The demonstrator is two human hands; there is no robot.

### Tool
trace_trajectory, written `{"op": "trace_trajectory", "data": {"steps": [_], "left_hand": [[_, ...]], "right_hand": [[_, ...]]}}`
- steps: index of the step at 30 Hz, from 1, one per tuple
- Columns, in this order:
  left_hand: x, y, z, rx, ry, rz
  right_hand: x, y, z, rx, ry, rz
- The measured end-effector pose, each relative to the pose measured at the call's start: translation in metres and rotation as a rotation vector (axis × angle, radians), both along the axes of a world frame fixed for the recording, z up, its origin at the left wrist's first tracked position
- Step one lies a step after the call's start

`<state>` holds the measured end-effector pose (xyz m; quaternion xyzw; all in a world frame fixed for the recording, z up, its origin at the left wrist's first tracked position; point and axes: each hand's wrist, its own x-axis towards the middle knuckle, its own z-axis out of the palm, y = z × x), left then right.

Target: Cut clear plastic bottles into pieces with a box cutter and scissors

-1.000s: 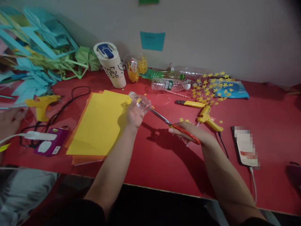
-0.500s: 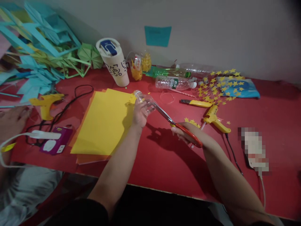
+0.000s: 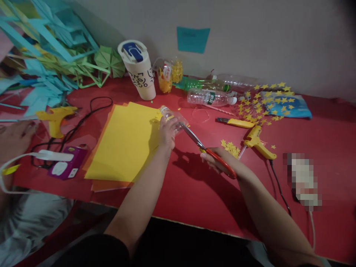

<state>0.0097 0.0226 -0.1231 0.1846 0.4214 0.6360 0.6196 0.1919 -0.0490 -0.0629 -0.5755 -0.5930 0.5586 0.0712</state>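
My left hand (image 3: 167,132) is wrapped round the top piece of a clear plastic bottle (image 3: 166,112), whose neck points up and left. In my right hand (image 3: 213,158) is a pair of scissors (image 3: 198,142) with red handles. Their blades reach up-left to the edge of the plastic beside my left fingers; whether they are parted I cannot tell. Below the left hand lies a stack of yellow paper (image 3: 119,144) over orange sheets. A small heap of yellow paper stars (image 3: 230,148) lies just beyond my right hand.
Behind lie a clear bottle (image 3: 210,98), a green bottle (image 3: 205,84) and a yellow box cutter (image 3: 236,122). Yellow glue guns (image 3: 260,142) rest at right and left. A white tumbler (image 3: 139,72) stands at the back. Another person's hand (image 3: 16,139) rests at the left by a purple power strip (image 3: 66,163).
The view has shifted slightly, so the table things sit a little further right. My right hand and the scissors have moved slightly left relative to the table; both grips stay the same.
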Motion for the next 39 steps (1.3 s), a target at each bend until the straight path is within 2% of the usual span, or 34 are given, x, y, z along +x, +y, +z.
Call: {"op": "trace_trajectory", "data": {"steps": [4,10,16,39], "left_hand": [[0.0035,-0.0018,0.0059,-0.019,0.04,0.029],[0.0056,0.0004,0.0026,0.004,0.039,0.079],[0.0071,-0.0003,0.0042,0.049,0.046,0.085],[0.0077,-0.0001,0.0037,0.049,0.014,0.091]], "right_hand": [[-0.0004,-0.0019,-0.001,-0.007,0.035,-0.007],[-0.0029,-0.0033,-0.0021,-0.022,0.072,0.029],[-0.0056,-0.0044,-0.0041,-0.051,0.101,0.016],[-0.0074,-0.0062,-0.0046,-0.055,0.121,-0.009]]}}
